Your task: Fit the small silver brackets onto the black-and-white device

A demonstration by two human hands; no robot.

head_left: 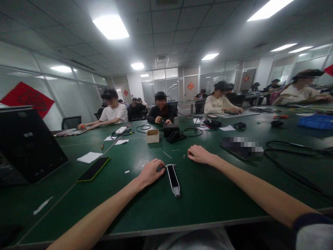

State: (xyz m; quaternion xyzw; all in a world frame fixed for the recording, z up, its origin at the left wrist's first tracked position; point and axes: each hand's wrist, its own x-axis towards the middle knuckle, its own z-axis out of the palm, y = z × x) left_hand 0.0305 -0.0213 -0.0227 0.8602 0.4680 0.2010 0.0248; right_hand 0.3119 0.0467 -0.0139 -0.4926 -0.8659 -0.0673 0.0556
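Observation:
A long, narrow tool [173, 180] with a pale frame, a dark inner strip and a grey end lies on the green table. My left hand [152, 172] rests just left of its far end, thumb and fingers curled together at the tip. Whatever the fingers hold is too small to make out. My right hand [199, 154] lies farther forward on the right, fingers bent down to the tabletop, their contents hidden. Close to those fingertips sits a tiny metal-looking part [184, 156].
A phone with a green edge [94, 169] and a folded white paper [90, 157] lie left, near a black HP computer [31, 139]. Ahead stand a small open box [152, 136] and a black device [171, 130]. Cables [291, 166] run along the right. Several people work around the table.

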